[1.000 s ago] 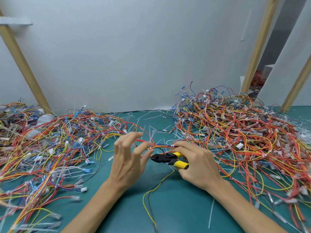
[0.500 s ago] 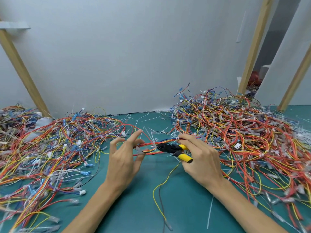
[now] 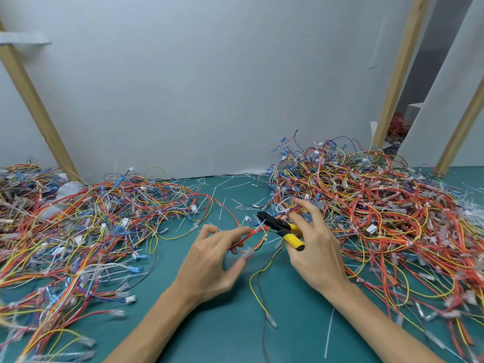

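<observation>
My right hand (image 3: 315, 248) grips small cutters (image 3: 281, 227) with yellow handles and black jaws, the jaws pointing left and up. My left hand (image 3: 212, 260) pinches a thin bundle of red, orange and yellow wires (image 3: 252, 235) just left of the jaws. The bundle runs from my left fingers under the cutters toward the right pile. A yellow and a black wire (image 3: 258, 281) hang down from it onto the green mat (image 3: 230, 323).
A big tangle of wire harnesses (image 3: 379, 221) fills the right of the mat, another pile (image 3: 86, 231) the left. Cut white cable ties (image 3: 235, 186) lie scattered at the back. A white wall and slanted wooden posts (image 3: 39, 111) stand behind.
Both hands have shifted right and slightly up. The cutters' jaws now point up past the bundle, and my left hand has slid along the wires, fingers blurred.
</observation>
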A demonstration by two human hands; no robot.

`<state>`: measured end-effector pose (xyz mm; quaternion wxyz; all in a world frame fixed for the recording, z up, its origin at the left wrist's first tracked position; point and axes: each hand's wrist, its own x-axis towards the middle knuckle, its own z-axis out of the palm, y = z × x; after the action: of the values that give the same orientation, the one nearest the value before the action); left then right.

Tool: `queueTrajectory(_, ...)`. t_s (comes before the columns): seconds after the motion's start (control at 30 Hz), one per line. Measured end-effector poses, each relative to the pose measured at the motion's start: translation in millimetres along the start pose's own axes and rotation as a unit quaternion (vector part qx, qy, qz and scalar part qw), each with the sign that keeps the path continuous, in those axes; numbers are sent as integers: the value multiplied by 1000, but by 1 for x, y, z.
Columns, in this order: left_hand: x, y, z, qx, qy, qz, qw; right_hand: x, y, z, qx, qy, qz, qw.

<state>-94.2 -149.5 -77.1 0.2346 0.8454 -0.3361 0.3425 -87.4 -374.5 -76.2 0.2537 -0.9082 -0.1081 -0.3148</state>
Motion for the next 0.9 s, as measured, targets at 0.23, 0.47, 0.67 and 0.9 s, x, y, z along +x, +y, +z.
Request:
queueTrajectory(0.23,0,14,-4,-45,-36,-11,998,1,2,2,160,-18,20,987)
queueTrajectory(0.47,-1,17,1,70,-89,-34,993,-3,-12,3,434,-175,117,876)
queueTrajectory(0.67,-4,12,-1,-100,-99,-145,979,0,-7,7,565,-185,232,770)
queueTrajectory(0.9,1,27,9,-264,-94,-221,934,5,-3,6,602,-214,264,723)
